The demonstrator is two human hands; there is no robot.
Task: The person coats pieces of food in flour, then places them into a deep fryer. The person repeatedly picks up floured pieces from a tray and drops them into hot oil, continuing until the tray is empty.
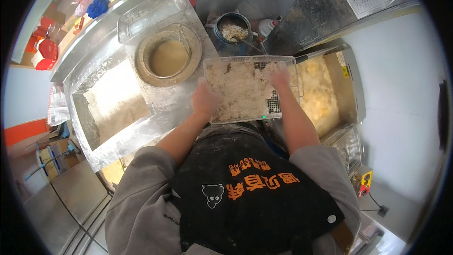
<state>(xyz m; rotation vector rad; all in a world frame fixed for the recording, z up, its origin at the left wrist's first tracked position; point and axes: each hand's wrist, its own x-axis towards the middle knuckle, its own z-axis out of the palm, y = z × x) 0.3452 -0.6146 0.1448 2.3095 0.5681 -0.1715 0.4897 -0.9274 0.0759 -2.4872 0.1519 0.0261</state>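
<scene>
A rectangular wire basket point(273, 106) is level in front of my waist, mostly covered by flour-coated food pieces point(237, 85). On its left rim, my left hand point(205, 97) is closed with the thumb up. At the basket's far right corner, my right hand point(279, 74) has its fingers on a flour-coated piece point(266, 70). Flour whitens both hands. Just past the basket's right side, a deep fryer point(341, 88) holds foaming oil point(316, 94) with golden pieces in it. Bare mesh shows along the basket's right side.
At left, a steel counter point(170, 102) holds a flour bin point(116, 99), a round pot of batter point(170, 58) and a clear tray point(152, 16). Behind the basket stands a bucket point(231, 30) with a long handle leaning out. More wire baskets point(348, 148) hang by the fryer.
</scene>
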